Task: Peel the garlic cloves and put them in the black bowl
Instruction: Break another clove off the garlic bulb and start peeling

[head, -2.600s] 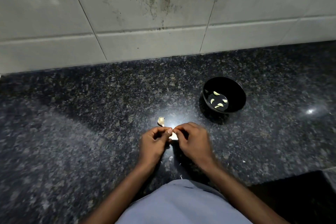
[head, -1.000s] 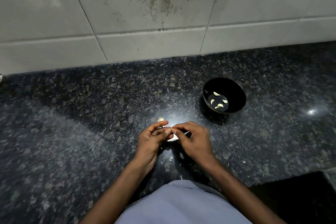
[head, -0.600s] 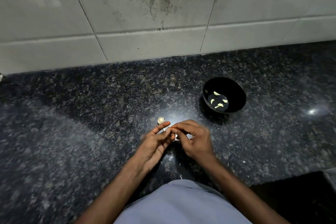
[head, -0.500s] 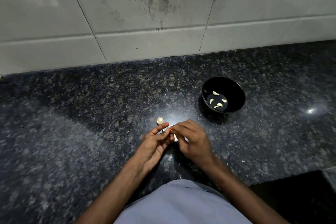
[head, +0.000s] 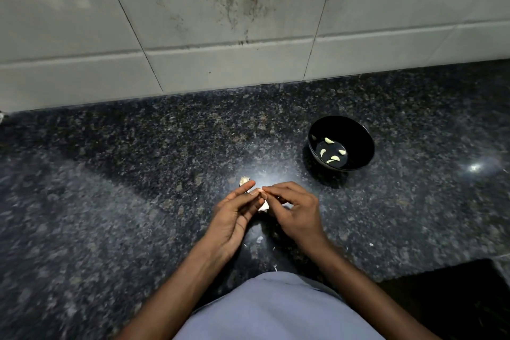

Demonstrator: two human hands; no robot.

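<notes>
both hands meet over the near middle of the counter (head: 110,188): left hand (head: 234,218) with fingers nearly straight, supporting a garlic clove (head: 263,205) at the fingertips; right hand (head: 295,212) curled, pinching the skin of the same clove. better to hold the clove firmly with the left fingers and pull the skin off in one strip, away from the body, then drop it into the black bowl (head: 356,130) at far right, where five peeled cloves (head: 328,140) lie. another garlic piece (head: 244,180) waits just beyond the left fingertips. clove mostly hidden between the fingers; impossible to tell how much skin remains. small white bits (head: 259,239) near the wrists, probably peel.
</notes>
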